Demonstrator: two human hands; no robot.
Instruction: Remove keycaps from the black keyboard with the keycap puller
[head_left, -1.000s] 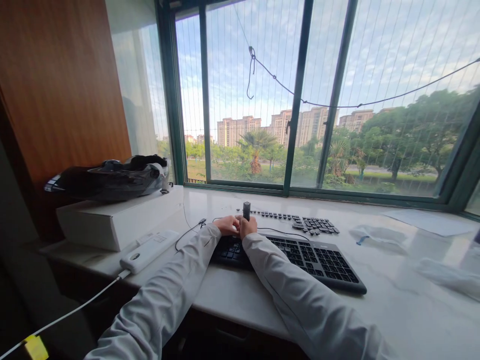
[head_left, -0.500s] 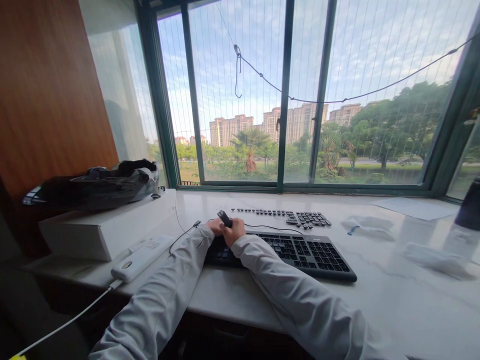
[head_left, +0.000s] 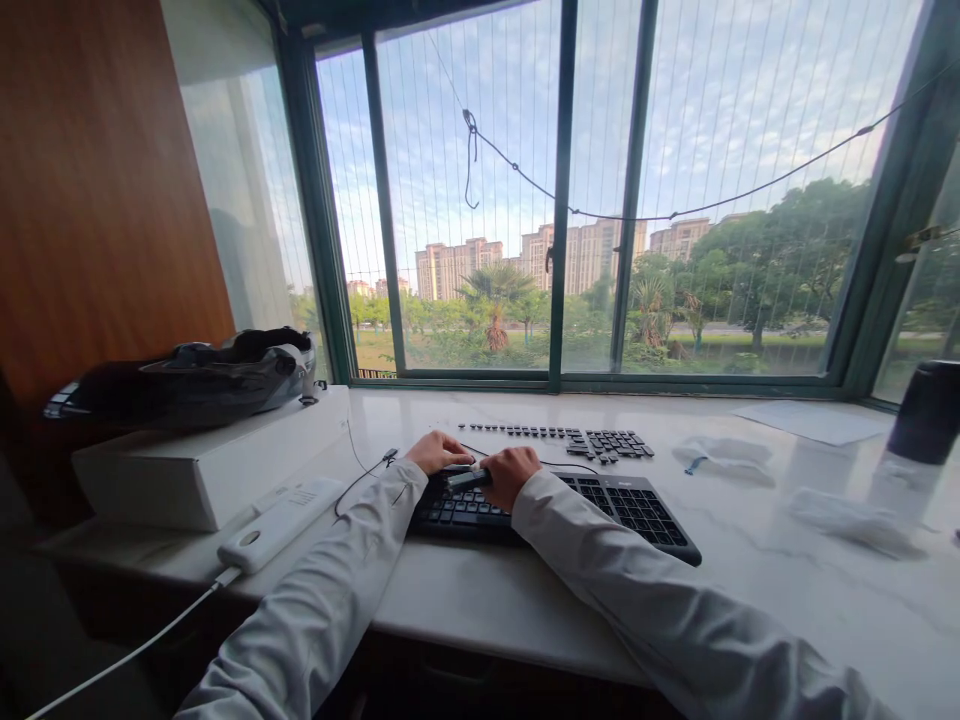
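A black keyboard (head_left: 600,505) lies on a white marble sill (head_left: 750,600) in front of me. My right hand (head_left: 511,472) is closed around a small dark cylindrical tool (head_left: 468,479), held flat and pointing left over the keyboard's left end. My left hand (head_left: 439,451) rests by the keyboard's upper left corner, fingers curled near the tool's tip. Rows of loose black keycaps (head_left: 592,440) lie on the sill just behind the keyboard. Both arms wear pale long sleeves.
A white box (head_left: 202,465) with a dark bag (head_left: 187,380) on top stands at the left. A white power strip (head_left: 277,522) with cable lies before it. Crumpled plastic (head_left: 724,458), paper (head_left: 814,420) and a dark-capped bottle (head_left: 922,425) sit right. Windows rise behind.
The tool has gone from upright to lying flat in my right hand, which shifted right along the keyboard. My left hand moved apart from it. The view panned slightly right.
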